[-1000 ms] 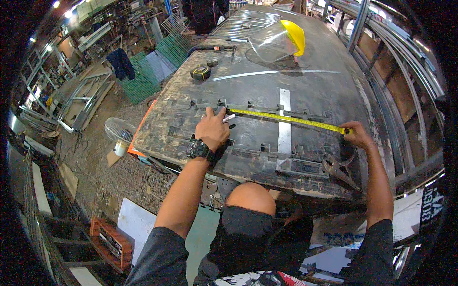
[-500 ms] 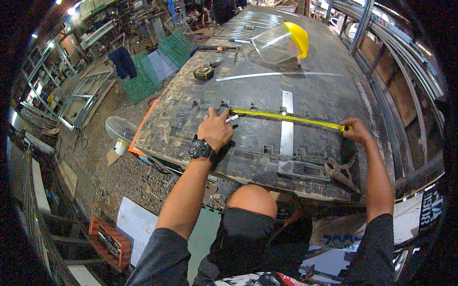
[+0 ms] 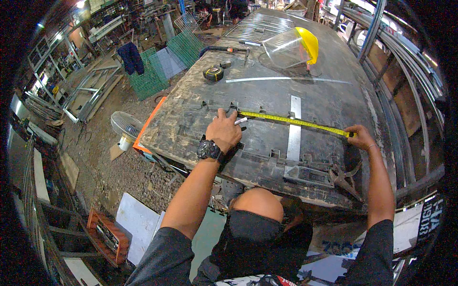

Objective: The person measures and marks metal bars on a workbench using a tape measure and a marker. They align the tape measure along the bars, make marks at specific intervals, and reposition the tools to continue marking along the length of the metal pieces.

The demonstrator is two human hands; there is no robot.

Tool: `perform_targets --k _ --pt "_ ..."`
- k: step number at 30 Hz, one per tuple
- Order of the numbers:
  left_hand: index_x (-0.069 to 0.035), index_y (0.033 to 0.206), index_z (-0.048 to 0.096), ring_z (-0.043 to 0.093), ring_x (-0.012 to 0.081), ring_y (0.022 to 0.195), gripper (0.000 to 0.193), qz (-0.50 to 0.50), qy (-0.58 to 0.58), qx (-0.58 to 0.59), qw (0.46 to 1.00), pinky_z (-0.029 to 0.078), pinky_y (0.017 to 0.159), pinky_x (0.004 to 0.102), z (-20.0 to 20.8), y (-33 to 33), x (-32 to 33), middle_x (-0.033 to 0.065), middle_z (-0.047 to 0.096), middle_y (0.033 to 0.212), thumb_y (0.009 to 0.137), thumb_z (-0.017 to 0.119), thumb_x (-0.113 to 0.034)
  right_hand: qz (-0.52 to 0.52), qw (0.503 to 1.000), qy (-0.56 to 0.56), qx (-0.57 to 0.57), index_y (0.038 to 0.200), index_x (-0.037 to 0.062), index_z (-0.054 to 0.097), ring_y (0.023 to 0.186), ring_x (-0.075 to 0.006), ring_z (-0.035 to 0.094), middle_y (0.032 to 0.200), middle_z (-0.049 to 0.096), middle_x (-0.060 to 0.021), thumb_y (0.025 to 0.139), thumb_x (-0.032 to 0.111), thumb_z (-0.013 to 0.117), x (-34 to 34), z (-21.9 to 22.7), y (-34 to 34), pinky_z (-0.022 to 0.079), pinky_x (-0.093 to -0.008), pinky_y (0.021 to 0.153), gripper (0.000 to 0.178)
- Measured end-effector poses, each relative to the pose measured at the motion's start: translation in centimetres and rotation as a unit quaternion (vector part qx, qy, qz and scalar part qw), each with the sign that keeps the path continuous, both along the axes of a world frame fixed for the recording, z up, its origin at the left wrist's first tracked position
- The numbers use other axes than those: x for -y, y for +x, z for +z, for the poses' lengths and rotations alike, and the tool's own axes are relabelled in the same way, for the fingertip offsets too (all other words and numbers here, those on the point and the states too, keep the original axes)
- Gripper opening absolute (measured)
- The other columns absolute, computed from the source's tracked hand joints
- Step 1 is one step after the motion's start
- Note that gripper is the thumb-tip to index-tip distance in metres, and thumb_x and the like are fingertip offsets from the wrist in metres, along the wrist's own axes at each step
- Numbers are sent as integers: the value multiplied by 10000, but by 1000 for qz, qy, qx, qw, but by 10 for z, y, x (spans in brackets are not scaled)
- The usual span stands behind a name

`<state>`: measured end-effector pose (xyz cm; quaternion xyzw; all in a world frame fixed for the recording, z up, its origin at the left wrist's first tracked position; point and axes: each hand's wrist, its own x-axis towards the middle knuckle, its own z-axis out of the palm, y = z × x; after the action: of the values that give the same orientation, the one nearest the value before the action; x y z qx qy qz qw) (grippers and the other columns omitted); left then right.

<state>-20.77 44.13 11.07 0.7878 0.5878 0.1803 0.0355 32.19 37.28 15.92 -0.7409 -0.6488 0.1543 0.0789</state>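
While left hand (image 3: 223,132) holds marker (image 3: 241,121) | right hand (image 3: 361,137) pinches tape (image 3: 305,123) near table edge (image 3: 377,113) | visor (image 3: 309,46) apart

The tape blade (image 3: 272,117) is yellow with dark markings. Beyond it sit a black-and-yellow tape case (image 3: 213,73) and yellow-and-clear face shield (image 3: 308,45); beneath it, a silver strip (image 3: 294,144).

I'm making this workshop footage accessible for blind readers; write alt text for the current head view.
A person's right hand pinches a yellow measuring tape stretched across a dark worktable to their left hand, over a pale flat metal bar. A yellow-and-clear face shield lies farther back.
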Motion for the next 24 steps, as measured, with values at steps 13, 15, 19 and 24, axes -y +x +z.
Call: perform_targets --k 13,15,19,24 --pt "-169 1353 617 677 417 944 462 10 7 18 1000 585 814 515 -1 1 1 219 546 1174 902 582 -264 -16 1000 6 9 1144 55 764 995 -258 680 1069 721 -131 707 147 740 -1 -1 -3 522 -356 893 447" --pt "-169 1349 618 677 416 941 459 9 13 11 1000 584 807 513 -2 1 0 219 546 1171 901 583 -265 -19 1000 2 11 1136 58 767 982 -251 679 1045 724 -124 702 148 744 -3 -3 -1 521 -352 887 443" --pt "-166 1343 620 676 417 929 453 12 17 1 1000 584 791 509 -4 1 -2 226 543 1162 903 582 -267 -21 1000 4 21 1127 69 775 959 -250 677 997 728 -112 694 155 751 -2 -2 -1 522 -356 876 442" --pt "-163 1342 616 679 414 913 449 -2 41 7 999 585 780 505 -3 0 -1 236 539 1149 906 577 -262 -25 1000 -3 2 1136 86 779 970 -252 680 1030 733 -113 697 170 767 -1 0 -4 525 -360 876 448"
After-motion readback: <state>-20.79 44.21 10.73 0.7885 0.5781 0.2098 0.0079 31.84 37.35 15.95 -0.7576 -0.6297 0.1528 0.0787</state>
